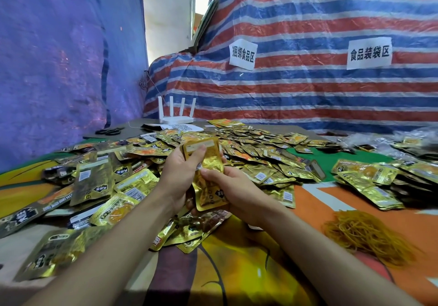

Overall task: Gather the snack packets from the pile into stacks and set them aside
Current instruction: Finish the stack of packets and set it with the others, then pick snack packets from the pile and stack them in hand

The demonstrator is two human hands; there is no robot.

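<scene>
The pile point(248, 149) of gold snack packets sprawls over the counter point(320, 201) in front of me, far bigger than the set-aside rows point(369, 180) on my right, so I judge most of the gathering lies ahead. To do this step well I should turn every packet the same way up, tap the edges square against each other, and keep the bundle thin enough to hold flat before it goes over near the rubber bands point(362, 232). The stack point(208, 161) I am building stands nearly upright just above the pile, between my two hands. My left hand point(180, 172) grasps its upper part, fingers curled round behind and thumb pressed on the face. My right hand point(237, 189) pinches its lower end. Whether the bottom packet is squared in or only half slid on, I cannot tell, since my fingers cover the join.
</scene>
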